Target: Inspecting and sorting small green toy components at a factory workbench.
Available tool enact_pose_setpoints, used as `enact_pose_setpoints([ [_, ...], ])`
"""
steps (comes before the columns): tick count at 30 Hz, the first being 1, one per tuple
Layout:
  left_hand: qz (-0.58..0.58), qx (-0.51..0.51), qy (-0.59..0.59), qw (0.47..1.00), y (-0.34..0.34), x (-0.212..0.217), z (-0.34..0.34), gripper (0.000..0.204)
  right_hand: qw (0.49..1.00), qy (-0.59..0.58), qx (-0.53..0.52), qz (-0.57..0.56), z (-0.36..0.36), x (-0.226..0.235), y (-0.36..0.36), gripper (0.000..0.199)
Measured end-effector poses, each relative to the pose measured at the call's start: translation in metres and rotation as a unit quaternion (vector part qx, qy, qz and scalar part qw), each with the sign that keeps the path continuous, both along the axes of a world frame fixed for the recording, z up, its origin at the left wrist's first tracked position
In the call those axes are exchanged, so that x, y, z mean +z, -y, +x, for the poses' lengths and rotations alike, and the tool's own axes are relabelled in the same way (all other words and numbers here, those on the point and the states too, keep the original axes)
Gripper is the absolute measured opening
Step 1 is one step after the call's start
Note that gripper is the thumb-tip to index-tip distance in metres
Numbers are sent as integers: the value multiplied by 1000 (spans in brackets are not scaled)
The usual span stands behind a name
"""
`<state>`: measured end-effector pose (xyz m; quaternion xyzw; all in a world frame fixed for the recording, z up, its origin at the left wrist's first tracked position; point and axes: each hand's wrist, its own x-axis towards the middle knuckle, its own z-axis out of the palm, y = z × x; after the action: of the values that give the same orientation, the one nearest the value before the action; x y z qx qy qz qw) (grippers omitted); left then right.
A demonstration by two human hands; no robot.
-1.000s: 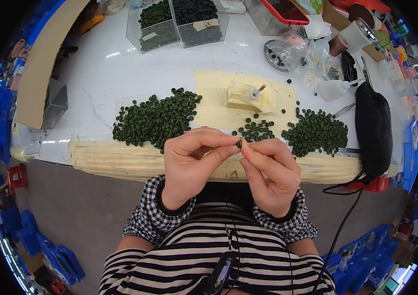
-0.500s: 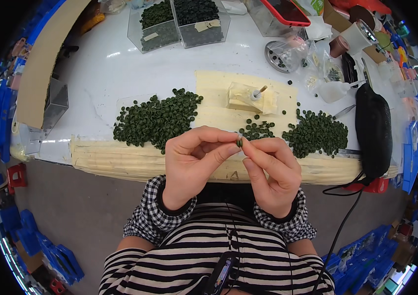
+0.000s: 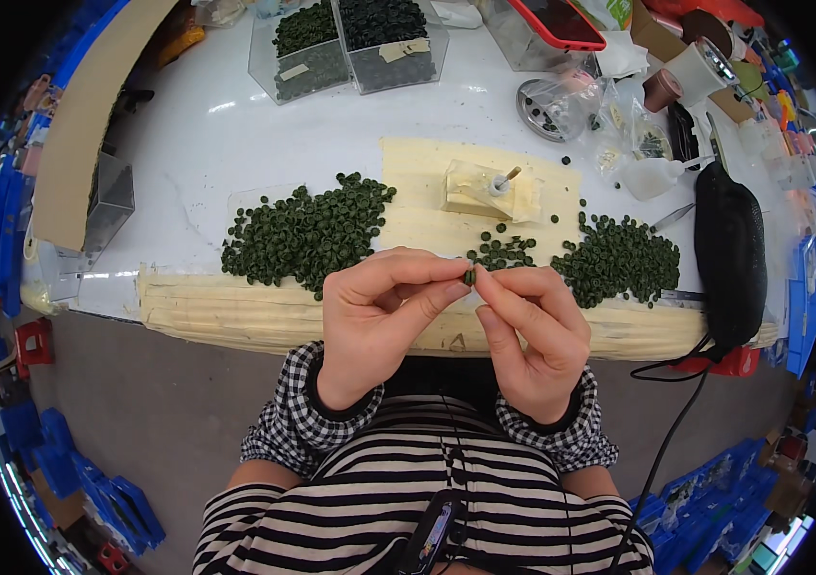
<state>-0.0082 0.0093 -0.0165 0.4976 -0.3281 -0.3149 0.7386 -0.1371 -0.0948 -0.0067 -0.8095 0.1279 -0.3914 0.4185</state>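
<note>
**Pinching one small, round, dark green piece [image 3: 469, 276] close to the front edge of a white bench [image 3: 197, 153]**

Looking down from the head view. Holding the little piece up, edge on, in the pressed tips of the thumb and first finger of the bare left hand [image 3: 370, 321]. Holding the bare right hand [image 3: 537, 335] close by too, first fingertip right at the side of the piece, thumb bent lower and a bit apart. Cannot tell about a real pinch by the right fingers. Wearing black-and-white checked sleeve covers [image 3: 279, 422] and a black-and-white striped top [image 3: 398, 460].

Can see a small bunch of green round pieces [image 3: 504, 253] just past the hands, on a flat, pale yellow sheet [image 3: 403, 168]. Can spot a pale yellow block [image 3: 466, 196] behind that bunch, with a short brown stick [image 3: 513, 172] on top. Can find a big heap of dark green round pieces [image 3: 303, 235] to the left and another dark green heap [image 3: 619, 259] to the right, near a long black bag [image 3: 729, 254]. Can see two clear plastic bins [image 3: 418, 79] at the back, full of green and darker bits.
</note>
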Motion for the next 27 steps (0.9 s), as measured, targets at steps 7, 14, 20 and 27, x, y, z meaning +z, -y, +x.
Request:
enact_pose_setpoints([
  [7, -3, 2, -17, 1000, 0, 0, -1, 19, 1000, -2, -3, -3, 0, 0, 0, 33],
  [14, 3, 2, -20, 1000, 0, 1, -1, 19, 1000, 3, 0, -8, 0, 0, 1, 33],
  [20, 0, 3, -15, 1000, 0, -1, -1, 18, 1000, 2, 3, -9, 0, 0, 1, 33],
  [27, -7, 6, 26, 1000, 1, -5, 1, 18, 1000, -7, 15, 10, -2, 0, 0, 32],
])
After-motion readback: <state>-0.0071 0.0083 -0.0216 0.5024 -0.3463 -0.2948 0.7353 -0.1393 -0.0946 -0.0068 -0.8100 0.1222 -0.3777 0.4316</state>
